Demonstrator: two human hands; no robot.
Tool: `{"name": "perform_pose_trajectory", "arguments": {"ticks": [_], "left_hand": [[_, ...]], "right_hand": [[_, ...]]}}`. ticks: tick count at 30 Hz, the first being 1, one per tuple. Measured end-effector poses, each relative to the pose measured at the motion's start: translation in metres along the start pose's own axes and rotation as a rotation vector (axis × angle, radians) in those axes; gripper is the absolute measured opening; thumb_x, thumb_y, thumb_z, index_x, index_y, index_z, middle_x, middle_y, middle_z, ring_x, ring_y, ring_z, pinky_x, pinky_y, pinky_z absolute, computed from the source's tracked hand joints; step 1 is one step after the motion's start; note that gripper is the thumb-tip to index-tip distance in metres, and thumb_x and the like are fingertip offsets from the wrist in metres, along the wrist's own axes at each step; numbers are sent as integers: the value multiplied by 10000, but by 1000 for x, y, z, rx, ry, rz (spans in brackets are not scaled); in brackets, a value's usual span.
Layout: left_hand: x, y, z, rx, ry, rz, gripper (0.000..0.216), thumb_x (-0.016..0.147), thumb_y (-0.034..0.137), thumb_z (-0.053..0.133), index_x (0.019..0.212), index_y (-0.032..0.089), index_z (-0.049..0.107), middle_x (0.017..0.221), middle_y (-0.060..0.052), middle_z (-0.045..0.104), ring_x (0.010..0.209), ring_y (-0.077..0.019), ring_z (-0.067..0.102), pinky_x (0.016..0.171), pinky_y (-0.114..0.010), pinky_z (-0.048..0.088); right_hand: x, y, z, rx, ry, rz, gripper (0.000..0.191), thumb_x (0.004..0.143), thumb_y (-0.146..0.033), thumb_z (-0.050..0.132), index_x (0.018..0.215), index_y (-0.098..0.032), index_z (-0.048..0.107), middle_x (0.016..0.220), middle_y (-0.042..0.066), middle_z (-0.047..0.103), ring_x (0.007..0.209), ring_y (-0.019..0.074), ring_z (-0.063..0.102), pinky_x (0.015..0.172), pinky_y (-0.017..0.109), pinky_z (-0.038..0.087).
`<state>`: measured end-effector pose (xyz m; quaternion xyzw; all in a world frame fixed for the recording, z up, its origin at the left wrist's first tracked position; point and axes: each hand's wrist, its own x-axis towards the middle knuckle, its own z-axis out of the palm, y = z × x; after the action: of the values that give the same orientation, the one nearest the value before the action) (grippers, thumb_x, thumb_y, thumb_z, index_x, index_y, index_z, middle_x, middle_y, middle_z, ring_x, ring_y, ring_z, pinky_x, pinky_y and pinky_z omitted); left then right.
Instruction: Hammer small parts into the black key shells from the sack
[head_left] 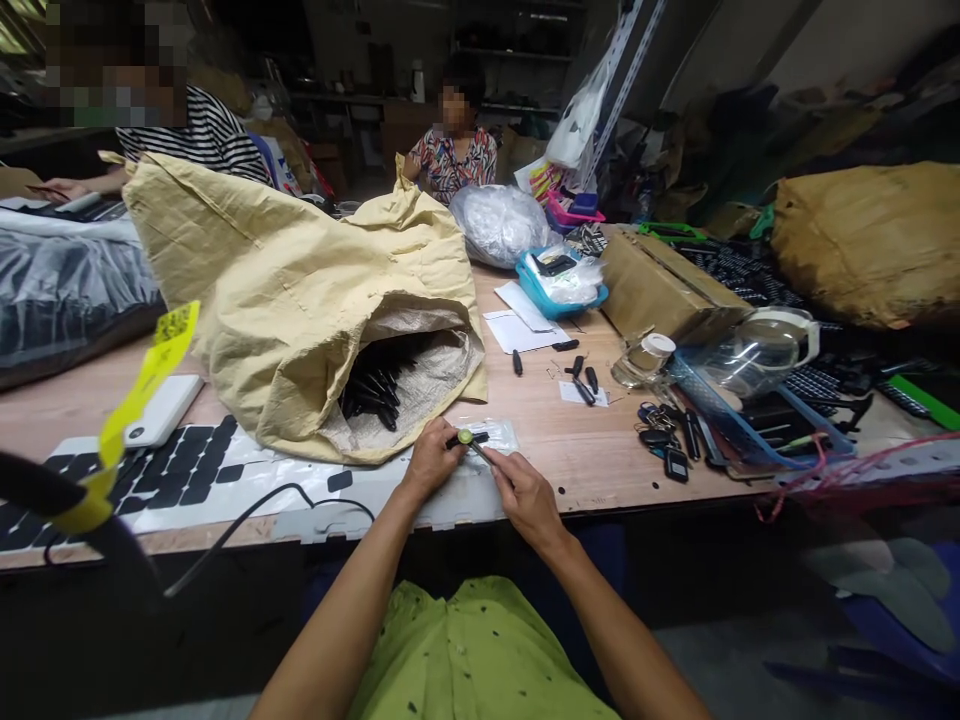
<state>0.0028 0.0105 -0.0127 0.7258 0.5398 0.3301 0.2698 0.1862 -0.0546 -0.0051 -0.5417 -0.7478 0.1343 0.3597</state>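
At the table's near edge, my left hand (433, 462) is closed, its fingertips pinching a small black part (453, 441). My right hand (527, 492) is closed round a thin rod-like tool (480, 450), slanting up toward the left fingers. A round yellow-green end (465, 437) shows on it, against the black part; its exact kind is too small to tell. Beneath both hands lies a clear plastic sheet (504, 437). Just beyond them, a large beige woven sack (300, 290) lies with its mouth toward me, and many slim black pieces (375, 385) show inside.
Right of the hands are loose black parts (591, 379), a glass jar (637, 362), a blue basket (739, 430) and a cardboard box (667, 285). At left, a yellow tag (154, 370) hangs from a black arm, near a white device (165, 410). Two people sit across the table.
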Motion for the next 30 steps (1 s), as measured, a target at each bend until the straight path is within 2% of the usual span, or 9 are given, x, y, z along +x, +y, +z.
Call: {"name": "perform_pose_trajectory", "arguments": {"ticks": [5, 13, 16, 21, 25, 28, 30], "left_hand": [[0, -2, 1, -6, 12, -5, 132, 769, 137, 700, 854, 220, 757, 787, -13, 595, 829, -188, 572, 822, -333, 473], [-1, -1, 2, 24, 23, -8, 105, 775, 151, 679, 842, 216, 727, 799, -16, 590, 824, -194, 568, 815, -344, 478], [-2, 2, 2, 50, 42, -3, 68, 763, 171, 703, 821, 203, 688, 817, -19, 580, 856, -205, 561, 818, -343, 471], [-3, 4, 3, 87, 35, 6, 87, 788, 230, 726, 819, 209, 648, 842, -21, 576, 886, -214, 557, 821, -341, 463], [0, 2, 2, 103, 7, 3, 47, 867, 259, 638, 852, 215, 634, 875, -30, 590, 905, -220, 565, 840, -352, 462], [0, 3, -3, 65, 32, 1, 114, 933, 277, 526, 925, 212, 619, 923, -43, 621, 931, -218, 578, 867, -356, 464], [-11, 7, -4, 25, 56, 21, 172, 963, 299, 466, 986, 206, 609, 951, -55, 643, 931, -212, 593, 861, -344, 471]], "right_hand": [[1, 0, -4, 38, 73, 40, 386, 979, -249, 403, 1260, -273, 667, 967, 54, 713, 903, 159, 675, 844, 275, 548], [8, 16, -3, 6, 61, 60, 378, 955, -248, 421, 1226, -290, 681, 990, 43, 717, 925, 169, 664, 831, 289, 537], [28, 33, -9, -124, 98, 153, 389, 945, -245, 421, 1235, -297, 676, 1007, 49, 700, 946, 186, 638, 806, 291, 511], [58, 57, -8, -403, 50, 214, 374, 902, -171, 485, 1184, -281, 706, 856, 48, 628, 847, 190, 552, 721, 280, 414], [62, 58, 4, -558, 40, 168, 379, 908, -158, 509, 1208, -298, 693, 842, 53, 576, 816, 192, 484, 680, 289, 337], [60, 54, 9, -611, 56, 142, 380, 912, -164, 517, 1231, -294, 678, 850, 58, 563, 822, 197, 462, 670, 297, 305], [60, 53, 10, -625, 65, 131, 375, 911, -165, 517, 1227, -288, 678, 850, 59, 564, 822, 199, 454, 666, 300, 293]]}}
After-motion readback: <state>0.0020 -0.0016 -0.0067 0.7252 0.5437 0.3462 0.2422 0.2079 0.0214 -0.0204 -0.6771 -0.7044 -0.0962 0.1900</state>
